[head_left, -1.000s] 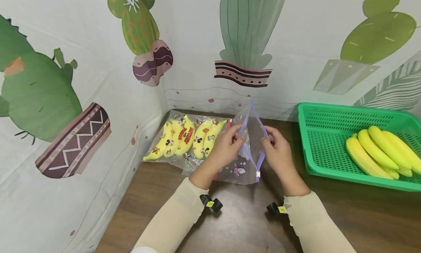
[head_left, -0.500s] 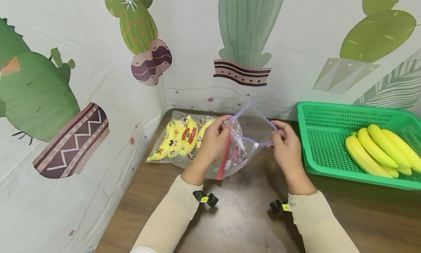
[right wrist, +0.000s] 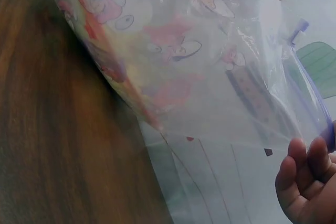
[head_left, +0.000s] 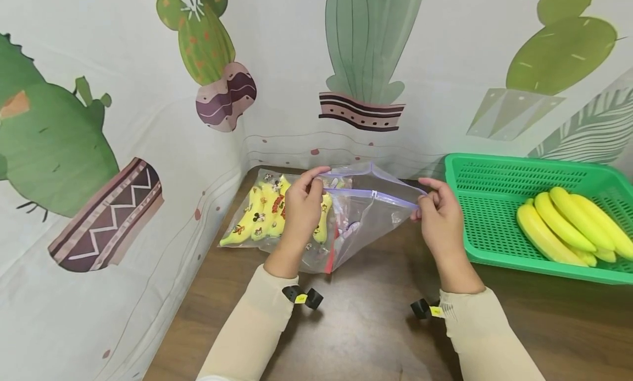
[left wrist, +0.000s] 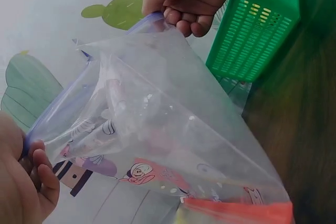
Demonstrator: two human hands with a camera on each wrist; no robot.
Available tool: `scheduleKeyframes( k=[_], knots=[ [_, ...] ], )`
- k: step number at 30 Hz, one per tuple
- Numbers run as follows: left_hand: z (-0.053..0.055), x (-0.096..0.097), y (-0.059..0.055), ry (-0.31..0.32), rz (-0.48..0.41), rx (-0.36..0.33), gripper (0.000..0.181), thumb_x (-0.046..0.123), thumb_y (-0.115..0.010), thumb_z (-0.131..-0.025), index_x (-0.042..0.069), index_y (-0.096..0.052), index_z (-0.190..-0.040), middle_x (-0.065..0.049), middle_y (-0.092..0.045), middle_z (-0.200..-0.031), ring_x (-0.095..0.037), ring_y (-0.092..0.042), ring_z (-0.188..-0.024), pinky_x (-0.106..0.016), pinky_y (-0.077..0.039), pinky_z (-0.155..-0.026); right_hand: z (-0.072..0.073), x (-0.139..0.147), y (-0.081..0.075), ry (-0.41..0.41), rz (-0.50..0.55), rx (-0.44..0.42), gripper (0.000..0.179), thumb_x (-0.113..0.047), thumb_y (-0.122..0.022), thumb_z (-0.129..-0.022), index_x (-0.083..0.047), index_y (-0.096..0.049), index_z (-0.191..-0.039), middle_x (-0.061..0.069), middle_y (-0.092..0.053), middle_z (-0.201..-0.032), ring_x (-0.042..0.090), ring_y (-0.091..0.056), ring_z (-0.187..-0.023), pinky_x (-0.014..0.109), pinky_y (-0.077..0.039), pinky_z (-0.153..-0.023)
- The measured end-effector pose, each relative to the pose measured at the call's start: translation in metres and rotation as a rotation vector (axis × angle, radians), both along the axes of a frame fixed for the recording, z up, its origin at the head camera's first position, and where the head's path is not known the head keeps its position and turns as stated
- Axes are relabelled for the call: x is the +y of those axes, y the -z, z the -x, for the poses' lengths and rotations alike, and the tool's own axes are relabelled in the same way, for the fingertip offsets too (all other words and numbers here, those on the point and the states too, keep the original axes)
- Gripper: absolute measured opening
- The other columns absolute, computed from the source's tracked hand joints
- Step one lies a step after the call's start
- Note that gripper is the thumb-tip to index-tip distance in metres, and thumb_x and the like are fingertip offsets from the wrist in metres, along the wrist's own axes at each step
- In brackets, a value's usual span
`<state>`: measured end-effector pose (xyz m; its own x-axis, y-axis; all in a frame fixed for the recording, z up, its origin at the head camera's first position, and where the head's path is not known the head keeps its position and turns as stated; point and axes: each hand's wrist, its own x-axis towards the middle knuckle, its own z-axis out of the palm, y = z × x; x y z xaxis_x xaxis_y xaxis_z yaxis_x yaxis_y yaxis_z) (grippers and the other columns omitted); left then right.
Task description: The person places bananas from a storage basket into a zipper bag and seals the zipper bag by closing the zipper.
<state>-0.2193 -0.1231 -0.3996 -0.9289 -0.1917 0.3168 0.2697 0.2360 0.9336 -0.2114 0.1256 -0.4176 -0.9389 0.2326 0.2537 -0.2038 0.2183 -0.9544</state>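
Between my hands hangs a clear zip bag [head_left: 368, 221] with a purple zip edge, a white slider [head_left: 374, 194] and printed cartoon figures; its mouth gapes wide and I see nothing inside. My left hand [head_left: 303, 208] pinches the left end of the zip edge. At the opposite end, my right hand [head_left: 439, 219] pinches the purple edge between thumb and fingers. Behind and left of my left hand, a second printed clear bag [head_left: 262, 205] with a red zip strip [head_left: 331, 254] lies on the table with several yellow bananas [head_left: 244, 221] in it, partly hidden by the hand.
A green perforated basket [head_left: 487, 205] stands at the right of the brown table [head_left: 366, 315], with several bananas [head_left: 568, 227] in its right part. A white cloth with cactus prints [head_left: 363, 100] hangs along the back and left side.
Both hands have moved apart, spreading the bag's mouth wide. The zip edge has gone from a narrow upright gap to a broad sideways opening.
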Motion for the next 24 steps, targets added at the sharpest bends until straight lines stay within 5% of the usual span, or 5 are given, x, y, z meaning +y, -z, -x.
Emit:
scheduleKeyframes(
  k=[11, 19, 24],
  knots=[
    [-0.002, 0.001, -0.001, -0.032, -0.028, 0.067, 0.031, 0.015, -0.048, -0.101, 0.014, -0.073, -0.119, -0.010, -0.058, -0.076, -0.011, -0.041, -0.051, -0.022, -0.032, -0.045, 0.001, 0.005, 0.003, -0.017, -0.070, -0.027, 0.035, -0.006, -0.050, -0.099, -0.013, -0.064, -0.130, -0.002, -0.049, -0.061, 0.012, -0.059, -0.056, 0.021, -0.052, -0.061],
    [0.000, 0.002, 0.003, 0.109, 0.056, 0.050, 0.027, 0.022, -0.057, -0.103, 0.013, -0.073, -0.123, -0.021, -0.064, -0.082, -0.020, -0.058, -0.067, -0.021, -0.046, -0.056, -0.002, 0.006, 0.005, -0.107, -0.255, -0.075, 0.032, -0.026, -0.049, -0.104, -0.017, -0.061, -0.133, 0.001, -0.055, -0.067, 0.014, -0.059, -0.061, 0.026, -0.048, -0.057],
    [0.000, 0.002, 0.010, 0.167, 0.142, 0.039, 0.029, 0.022, -0.056, -0.103, 0.019, -0.071, -0.128, -0.011, -0.060, -0.075, -0.016, -0.051, -0.062, -0.023, -0.040, -0.052, 0.002, 0.006, 0.013, -0.194, -0.395, -0.113, 0.032, -0.027, -0.046, -0.106, -0.013, -0.060, -0.130, 0.006, -0.057, -0.072, 0.015, -0.057, -0.062, 0.029, -0.048, -0.057]
  ],
)
